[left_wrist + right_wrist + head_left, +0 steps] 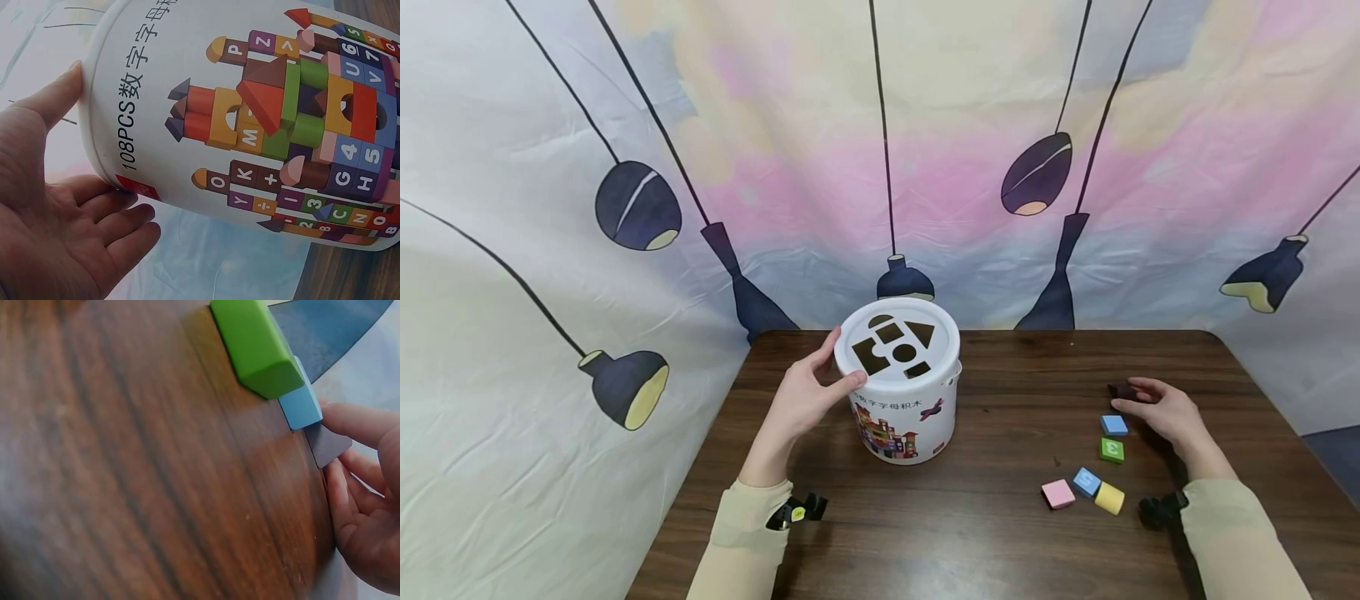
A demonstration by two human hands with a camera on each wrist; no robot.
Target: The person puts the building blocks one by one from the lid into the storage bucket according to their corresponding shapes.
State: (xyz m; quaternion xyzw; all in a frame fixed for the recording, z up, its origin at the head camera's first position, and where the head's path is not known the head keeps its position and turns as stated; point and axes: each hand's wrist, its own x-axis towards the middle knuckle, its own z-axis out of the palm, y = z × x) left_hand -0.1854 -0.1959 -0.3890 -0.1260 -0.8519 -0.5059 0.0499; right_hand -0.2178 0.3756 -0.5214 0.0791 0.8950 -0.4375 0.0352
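Observation:
A white bucket (936, 429) with a printed block castle stands on the wooden table. Its white lid (942, 354) has several dark cutouts: a triangle, a circle and rectangular shapes. My left hand (805, 392) rests against the left side of the rim, thumb toward the front. In the left wrist view its other fingers extend loosely beside the bucket. On the table's right side, my right hand (1167, 410) pinches a dark triangular block (327, 445) between thumb and fingers. Just nearer me lie a blue block (1114, 426) and a green numbered block (1112, 451).
Nearer the front lie a pink block (1058, 494), a blue numbered block (1086, 482) and a yellow rounded block (1109, 498). The brown table (970, 542) reaches back to a hanging cloth (820, 167) printed with lamps. The bucket's handle joint (953, 377) shows on its right.

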